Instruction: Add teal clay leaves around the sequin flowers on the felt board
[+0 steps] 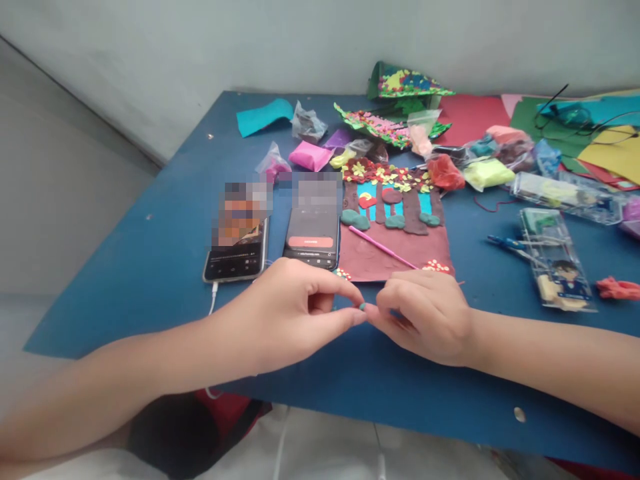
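Observation:
A tiny bit of teal clay (363,307) shows between my two hands over the front of the table. The thumb and index finger of my left hand (295,310) pinch it from the left. My right hand (430,317) is closed, its fingertips meeting the same bit from the right. Just beyond my hands lies a clay picture (395,250) with brown trunks, teal bushes and red and yellow blossoms. A pink stick-like tool (383,247) rests across its lower part, near my right knuckles.
Two phones, one white-edged (235,263) with a cable (213,297) and one dark (313,257), lie left of the picture. Bagged clay (310,157) is strewn behind. At right are a clear case (557,260), a blue compass-like tool (510,245) and coloured sheets (470,120).

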The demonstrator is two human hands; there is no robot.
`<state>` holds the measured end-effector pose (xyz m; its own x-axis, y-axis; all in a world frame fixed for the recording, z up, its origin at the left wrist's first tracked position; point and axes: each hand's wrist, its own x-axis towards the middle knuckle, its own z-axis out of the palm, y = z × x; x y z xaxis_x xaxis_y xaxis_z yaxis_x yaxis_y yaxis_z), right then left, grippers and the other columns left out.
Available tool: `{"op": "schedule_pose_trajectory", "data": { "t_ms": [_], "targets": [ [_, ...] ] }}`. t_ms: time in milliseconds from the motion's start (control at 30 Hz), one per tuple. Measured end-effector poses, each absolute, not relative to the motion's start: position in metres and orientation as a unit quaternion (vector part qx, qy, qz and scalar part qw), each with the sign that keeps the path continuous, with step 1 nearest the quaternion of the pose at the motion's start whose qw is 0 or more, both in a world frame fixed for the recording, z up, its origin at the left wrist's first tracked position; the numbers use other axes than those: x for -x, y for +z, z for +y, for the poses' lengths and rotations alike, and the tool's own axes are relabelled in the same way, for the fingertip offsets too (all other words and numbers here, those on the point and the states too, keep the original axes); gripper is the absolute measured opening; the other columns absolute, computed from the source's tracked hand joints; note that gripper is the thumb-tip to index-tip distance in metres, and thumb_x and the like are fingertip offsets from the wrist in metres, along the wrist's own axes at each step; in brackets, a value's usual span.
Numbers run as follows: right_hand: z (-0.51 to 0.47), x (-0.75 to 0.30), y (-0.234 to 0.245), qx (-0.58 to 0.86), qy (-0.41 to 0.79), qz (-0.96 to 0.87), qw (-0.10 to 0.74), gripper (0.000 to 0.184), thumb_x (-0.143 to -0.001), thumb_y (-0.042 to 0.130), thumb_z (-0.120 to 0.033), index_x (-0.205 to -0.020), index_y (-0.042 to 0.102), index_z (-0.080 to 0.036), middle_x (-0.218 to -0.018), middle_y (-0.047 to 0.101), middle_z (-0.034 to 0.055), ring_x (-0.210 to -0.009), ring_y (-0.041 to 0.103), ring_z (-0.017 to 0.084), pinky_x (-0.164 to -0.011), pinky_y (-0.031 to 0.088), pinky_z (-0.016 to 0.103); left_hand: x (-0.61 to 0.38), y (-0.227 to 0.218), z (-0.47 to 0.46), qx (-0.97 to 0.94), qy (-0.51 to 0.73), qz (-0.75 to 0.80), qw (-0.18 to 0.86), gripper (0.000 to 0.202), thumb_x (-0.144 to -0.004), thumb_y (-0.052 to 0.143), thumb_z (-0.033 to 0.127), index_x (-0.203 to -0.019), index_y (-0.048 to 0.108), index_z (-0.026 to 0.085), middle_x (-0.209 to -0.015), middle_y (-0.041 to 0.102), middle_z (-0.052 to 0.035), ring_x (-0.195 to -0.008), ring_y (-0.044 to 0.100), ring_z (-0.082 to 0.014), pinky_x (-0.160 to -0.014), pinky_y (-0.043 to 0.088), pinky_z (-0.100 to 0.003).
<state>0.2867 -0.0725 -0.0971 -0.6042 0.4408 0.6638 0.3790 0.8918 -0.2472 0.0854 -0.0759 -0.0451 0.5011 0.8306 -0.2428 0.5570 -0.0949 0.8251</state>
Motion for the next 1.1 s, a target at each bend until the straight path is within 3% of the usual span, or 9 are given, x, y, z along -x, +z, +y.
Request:
{"op": "schedule_pose_trajectory", "data": {
  "t_ms": [133, 300, 467, 600, 767, 933, 1000, 1100],
  "targets": [
    [-0.071, -0.286, -0.098, 0.234, 0.017, -0.896, 0.376, 0.019, -0.098, 0.045, -0.020, -0.079, 0.045, -0.020, -0.055, 0.048, -0.0057, -0.047, 0.041, 0.008, -0.047, 0.028, 0.023, -0.087, -0.044, -0.072, -0.700, 0.111, 0.489, 0.508, 0.022, -0.080, 0.059, 0.028, -0.083, 0.076, 0.015, -0.045, 0.041, 0.0061, -0.042, 0.035, -0.0059, -0.037, 0.026, -0.015],
    [-0.071, -0.288, -0.097, 0.247, 0.017, -0.892, 0.378, 0.019, -0.097, 0.052, -0.032, -0.092, 0.054, -0.014, -0.062, 0.055, -0.0021, -0.053, 0.050, 0.010, -0.049, 0.033, 0.023, -0.082, -0.048, -0.064, -0.691, 0.113, 0.483, 0.525, 0.024, -0.079, 0.057, 0.032, -0.082, 0.076, 0.017, -0.050, 0.053, 0.0027, -0.044, 0.043, -0.0077, -0.041, 0.033, -0.017],
    [-0.074, -0.288, -0.097, 0.257, 0.079, -0.888, 0.373, 0.011, -0.094, 0.048, -0.014, -0.101, 0.057, -0.015, -0.069, 0.060, -0.0004, -0.055, 0.052, 0.011, -0.051, 0.038, 0.022, -0.079, -0.053, -0.062, -0.711, 0.121, 0.468, 0.511, 0.027, -0.080, 0.055, 0.033, -0.086, 0.076, 0.017, -0.051, 0.057, 0.0015, -0.044, 0.044, -0.0080, -0.040, 0.035, -0.016],
    [-0.073, -0.288, -0.098, 0.261, 0.076, -0.888, 0.371, 0.014, -0.095, 0.048, -0.015, -0.103, 0.059, -0.015, -0.069, 0.060, 0.0005, -0.056, 0.051, 0.011, -0.051, 0.039, 0.022, -0.079, -0.054, -0.061, -0.696, 0.115, 0.472, 0.529, 0.028, -0.081, 0.055, 0.033, -0.092, 0.076, 0.017, -0.053, 0.059, 0.0016, -0.044, 0.045, -0.0084, -0.040, 0.034, -0.017],
    [-0.072, -0.289, -0.099, 0.255, 0.062, -0.891, 0.371, 0.014, -0.093, 0.051, -0.013, -0.104, 0.060, -0.014, -0.067, 0.061, 0.0012, -0.056, 0.052, 0.011, -0.051, 0.039, 0.022, -0.079, -0.050, -0.059, -0.720, 0.107, 0.446, 0.520, 0.028, -0.085, 0.052, 0.033, -0.089, 0.075, 0.018, -0.054, 0.057, 0.0022, -0.048, 0.047, -0.0084, -0.046, 0.041, -0.018],
    [-0.071, -0.290, -0.097, 0.238, 0.052, -0.896, 0.370, 0.014, -0.093, 0.052, -0.013, -0.105, 0.060, -0.013, -0.069, 0.064, 0.0020, -0.058, 0.058, 0.011, -0.053, 0.044, 0.021, -0.081, -0.041, -0.056, -0.726, 0.086, 0.441, 0.521, 0.035, -0.089, 0.044, 0.031, -0.077, 0.073, 0.017, -0.049, 0.045, 0.0053, -0.046, 0.041, -0.0061, -0.042, 0.031, -0.015],
    [-0.072, -0.291, -0.096, 0.245, 0.044, -0.896, 0.367, 0.012, -0.093, 0.053, -0.013, -0.103, 0.060, -0.015, -0.069, 0.065, 0.0015, -0.058, 0.058, 0.011, -0.052, 0.044, 0.021, -0.080, -0.040, -0.056, -0.741, 0.089, 0.442, 0.498, 0.037, -0.090, 0.042, 0.031, -0.073, 0.072, 0.017, -0.046, 0.041, 0.0061, -0.044, 0.038, -0.0057, -0.040, 0.027, -0.015],
    [-0.070, -0.291, -0.094, 0.269, 0.026, -0.891, 0.365, 0.008, -0.093, 0.054, -0.015, -0.097, 0.060, -0.016, -0.068, 0.065, 0.0008, -0.056, 0.058, 0.010, -0.053, 0.045, 0.021, -0.076, -0.041, -0.059, -0.783, 0.121, 0.462, 0.398, 0.032, -0.091, 0.044, 0.029, -0.081, 0.072, 0.018, -0.052, 0.052, 0.0038, -0.048, 0.046, -0.0092, -0.046, 0.034, -0.019]
  ]
}}
